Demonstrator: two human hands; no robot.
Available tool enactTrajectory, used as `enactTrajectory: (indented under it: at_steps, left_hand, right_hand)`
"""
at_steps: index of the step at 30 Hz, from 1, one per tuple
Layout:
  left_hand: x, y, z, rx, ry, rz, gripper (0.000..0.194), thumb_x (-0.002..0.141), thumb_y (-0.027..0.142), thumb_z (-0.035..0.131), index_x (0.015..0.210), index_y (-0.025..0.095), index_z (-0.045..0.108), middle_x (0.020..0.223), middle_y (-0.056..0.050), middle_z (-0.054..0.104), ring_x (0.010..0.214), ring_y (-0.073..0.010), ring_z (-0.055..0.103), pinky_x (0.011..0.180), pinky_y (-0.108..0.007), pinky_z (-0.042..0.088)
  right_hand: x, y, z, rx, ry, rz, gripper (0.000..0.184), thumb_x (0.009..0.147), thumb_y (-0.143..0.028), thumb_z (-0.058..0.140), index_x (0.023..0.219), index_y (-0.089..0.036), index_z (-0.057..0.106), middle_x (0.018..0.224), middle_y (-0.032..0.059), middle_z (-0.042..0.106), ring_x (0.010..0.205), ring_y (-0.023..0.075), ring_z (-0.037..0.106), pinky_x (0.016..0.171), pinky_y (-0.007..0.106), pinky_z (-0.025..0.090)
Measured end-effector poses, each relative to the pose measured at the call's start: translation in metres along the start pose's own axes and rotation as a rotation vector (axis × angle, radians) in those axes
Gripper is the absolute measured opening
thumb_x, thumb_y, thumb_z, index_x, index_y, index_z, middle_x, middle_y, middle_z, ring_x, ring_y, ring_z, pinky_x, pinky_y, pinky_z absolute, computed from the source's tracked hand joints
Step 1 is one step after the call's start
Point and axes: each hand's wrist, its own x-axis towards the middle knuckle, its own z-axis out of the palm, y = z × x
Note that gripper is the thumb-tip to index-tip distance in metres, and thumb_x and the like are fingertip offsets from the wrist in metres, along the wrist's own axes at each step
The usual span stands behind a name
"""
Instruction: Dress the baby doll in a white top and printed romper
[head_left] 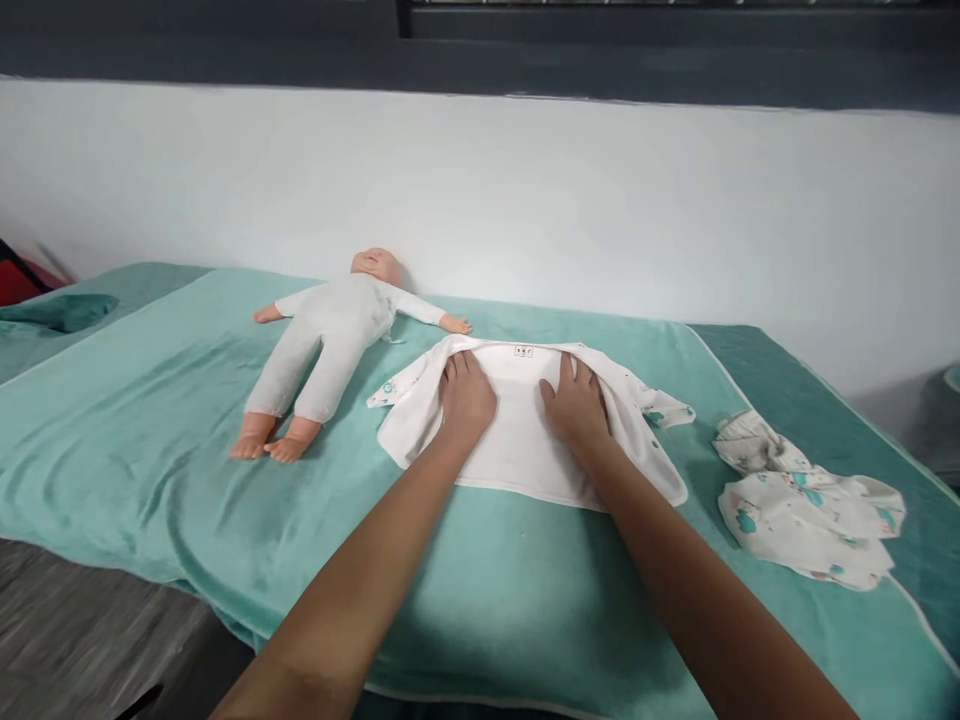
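A small white baby top [517, 420] lies spread open, inside up, on the teal towel [150, 440]. My left hand [465, 395] rests flat on its left half with the fingers stretched out. On the right half my right hand [576, 402] lies flat too, palm down, fingers apart. Both hands press the cloth and grip nothing. A baby doll [330, 340] in a white suit lies on its back to the left of the top, arms out, head toward the wall.
A crumpled white garment with teal prints [802, 505] lies at the right on the towel. A white wall [600, 200] runs close behind the bed. The bed's front edge drops to a grey floor [75, 630] at lower left.
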Motion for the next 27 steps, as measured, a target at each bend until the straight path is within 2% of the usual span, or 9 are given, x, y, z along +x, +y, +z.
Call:
enactTrajectory:
  at_steps: [3, 8, 11, 15, 19, 22, 27]
  left_hand:
    - [0.002, -0.003, 0.005, -0.002, 0.069, 0.052, 0.058, 0.096, 0.017, 0.034, 0.152, 0.000, 0.033, 0.155, -0.025, 0.042, 0.148, -0.0372, 0.035, 0.124, -0.051, 0.027]
    - [-0.006, 0.000, -0.007, -0.091, 0.281, 0.115, 0.052, 0.100, 0.025, 0.033, 0.149, 0.005, 0.038, 0.150, -0.024, 0.047, 0.147, -0.0362, 0.036, 0.126, -0.053, 0.021]
    - [-0.009, -0.001, -0.010, -0.154, 0.275, 0.118, 0.053, 0.101, 0.029, 0.032, 0.151, 0.010, 0.036, 0.154, -0.021, 0.045, 0.152, -0.0333, 0.029, 0.128, -0.052, 0.019]
    - [-0.004, -0.005, -0.002, -0.170, 0.191, 0.110, 0.058, 0.100, 0.027, 0.035, 0.154, 0.009, 0.031, 0.163, -0.020, 0.033, 0.156, -0.0316, 0.020, 0.129, -0.049, 0.020]
    - [-0.001, -0.007, 0.003, -0.132, 0.129, 0.117, 0.057, 0.099, 0.025, 0.035, 0.151, 0.002, 0.033, 0.155, -0.025, 0.041, 0.151, -0.0338, 0.032, 0.125, -0.048, 0.030]
    - [-0.001, -0.006, 0.003, -0.085, 0.088, 0.100, 0.056, 0.099, 0.026, 0.037, 0.150, 0.002, 0.036, 0.149, -0.027, 0.049, 0.145, -0.0352, 0.042, 0.123, -0.049, 0.033]
    - [-0.002, -0.006, 0.006, -0.069, 0.033, 0.079, 0.060, 0.101, 0.035, 0.035, 0.154, 0.008, 0.033, 0.156, -0.024, 0.041, 0.149, -0.0367, 0.035, 0.122, -0.050, 0.034]
  right_hand:
    - [0.003, 0.003, 0.002, 0.012, 0.055, 0.008, 0.067, 0.098, -0.039, 0.041, 0.156, -0.008, 0.029, 0.155, 0.0246, 0.037, 0.138, 0.0402, 0.042, 0.112, 0.054, 0.038]
    - [-0.006, 0.000, -0.008, 0.023, 0.287, 0.029, 0.061, 0.100, -0.039, 0.039, 0.154, -0.013, 0.033, 0.151, 0.0245, 0.041, 0.137, 0.0393, 0.043, 0.112, 0.056, 0.038]
    - [-0.008, 0.003, -0.009, 0.050, 0.338, 0.065, 0.061, 0.099, -0.038, 0.042, 0.152, -0.011, 0.035, 0.150, 0.0247, 0.044, 0.137, 0.0389, 0.044, 0.112, 0.055, 0.038]
    - [-0.006, 0.007, -0.005, 0.101, 0.246, 0.040, 0.062, 0.096, -0.035, 0.045, 0.151, -0.007, 0.035, 0.149, 0.0246, 0.044, 0.136, 0.0386, 0.046, 0.111, 0.052, 0.041]
    - [-0.006, 0.008, -0.003, 0.136, 0.182, -0.035, 0.063, 0.095, -0.032, 0.046, 0.152, -0.009, 0.035, 0.150, 0.0231, 0.044, 0.138, 0.0375, 0.045, 0.113, 0.052, 0.040]
    - [-0.005, 0.009, -0.001, 0.163, 0.129, -0.086, 0.064, 0.095, -0.030, 0.045, 0.154, -0.009, 0.033, 0.152, 0.0219, 0.043, 0.142, 0.0356, 0.041, 0.117, 0.052, 0.037]
    - [-0.003, 0.009, 0.003, 0.138, 0.024, -0.060, 0.067, 0.097, -0.035, 0.041, 0.158, -0.011, 0.027, 0.161, 0.0207, 0.032, 0.150, 0.0359, 0.030, 0.119, 0.055, 0.033]
